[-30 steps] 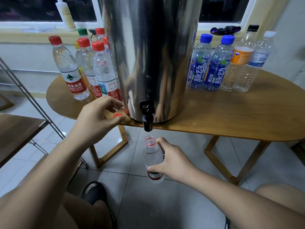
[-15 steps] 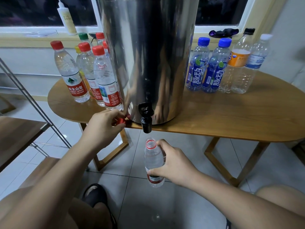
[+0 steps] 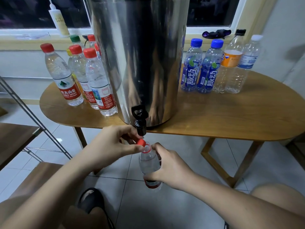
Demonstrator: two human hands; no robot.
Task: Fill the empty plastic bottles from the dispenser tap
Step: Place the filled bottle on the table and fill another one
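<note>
Under the table (image 3: 214, 116) edge mid-frame: left hand (image 3: 112, 146) pinches red cap (image 3: 140, 142) just left of upright bottle (image 3: 149, 162) mouth, right hand (image 3: 170, 166) grips bottle.

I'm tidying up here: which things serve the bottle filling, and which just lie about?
Job: steel dispenser, tap, held bottle, red cap, red-capped bottles, blue-capped bottles.
Lying about: pump bottle, dark cloth, black slipper.
</note>
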